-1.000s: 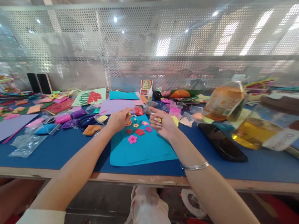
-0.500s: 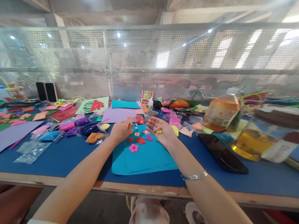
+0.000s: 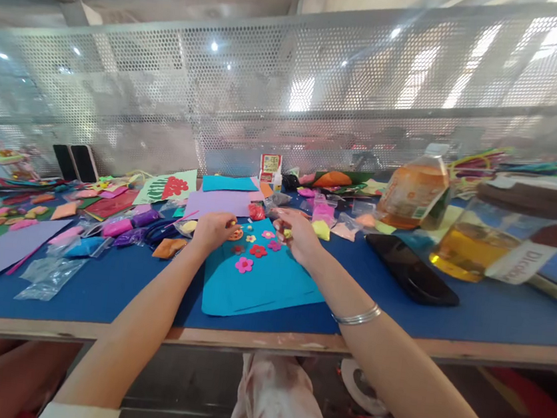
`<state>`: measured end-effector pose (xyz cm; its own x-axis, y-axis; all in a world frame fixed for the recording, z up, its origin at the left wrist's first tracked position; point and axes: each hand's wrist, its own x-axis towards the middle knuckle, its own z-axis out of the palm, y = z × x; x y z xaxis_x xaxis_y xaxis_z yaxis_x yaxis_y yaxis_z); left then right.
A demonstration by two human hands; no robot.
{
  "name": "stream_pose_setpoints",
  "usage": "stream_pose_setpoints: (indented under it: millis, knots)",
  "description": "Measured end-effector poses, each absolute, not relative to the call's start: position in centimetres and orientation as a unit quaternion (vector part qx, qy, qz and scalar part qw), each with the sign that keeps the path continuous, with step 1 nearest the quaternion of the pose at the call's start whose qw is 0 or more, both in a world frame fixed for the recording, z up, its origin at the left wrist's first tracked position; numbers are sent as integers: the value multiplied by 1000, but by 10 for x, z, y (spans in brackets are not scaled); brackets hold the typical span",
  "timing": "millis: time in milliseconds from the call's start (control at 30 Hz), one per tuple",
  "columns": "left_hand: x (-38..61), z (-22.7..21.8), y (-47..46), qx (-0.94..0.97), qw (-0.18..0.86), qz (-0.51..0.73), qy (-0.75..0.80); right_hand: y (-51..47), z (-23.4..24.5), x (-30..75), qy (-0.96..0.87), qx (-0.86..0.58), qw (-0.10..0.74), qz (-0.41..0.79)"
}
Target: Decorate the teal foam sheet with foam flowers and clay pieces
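A turquoise sheet [image 3: 270, 282] lies on the blue table in front of me, with several small clay flowers on it, among them a pink flower [image 3: 244, 265] and a red flower [image 3: 257, 251]. My left hand [image 3: 213, 228] rests at the sheet's far left corner, fingers pinched over an orange flower [image 3: 236, 234] with a tiny yellow bit. My right hand [image 3: 294, 232] is curled over the sheet's far edge, holding a small yellow clay lump [image 3: 287, 233] in its fingers.
Bags of coloured clay [image 3: 123, 226] and paper sheets lie left. A black phone [image 3: 410, 269], an orange drink bottle [image 3: 414, 191] and a jar of yellow liquid [image 3: 500, 244] stand right. A glue bottle [image 3: 278, 181] stands behind. A perforated metal screen [image 3: 290, 103] backs the table. The wooden table edge [image 3: 294, 339] is near.
My right hand, open palm up half a second ago, has curled shut on the yellow lump. My left hand pinches down on the orange flower. The camera tilted slightly.
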<state>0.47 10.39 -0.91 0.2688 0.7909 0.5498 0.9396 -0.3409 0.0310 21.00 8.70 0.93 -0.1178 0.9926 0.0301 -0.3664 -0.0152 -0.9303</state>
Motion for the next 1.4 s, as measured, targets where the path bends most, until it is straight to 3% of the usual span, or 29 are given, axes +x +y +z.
stream_pose_setpoints:
  millis: [267,467,700,1200,1400]
  knots:
    - [3,-9,104,-771,193,-294,-531,94,7,207,-385,-301,612,622]
    - [2,-10,107,-771,177,-308,-529,82,9,201,-468,-301,525,643]
    - [-3,-8,104,-775,184,-287,-533,75,11,200,-507,-326,494,626]
    - [-4,-10,106,-758,200,-319,-532,82,6,201,-555,-342,524,548]
    - [-1,-7,104,-758,201,-341,-518,83,5,202,-540,-348,485,592]
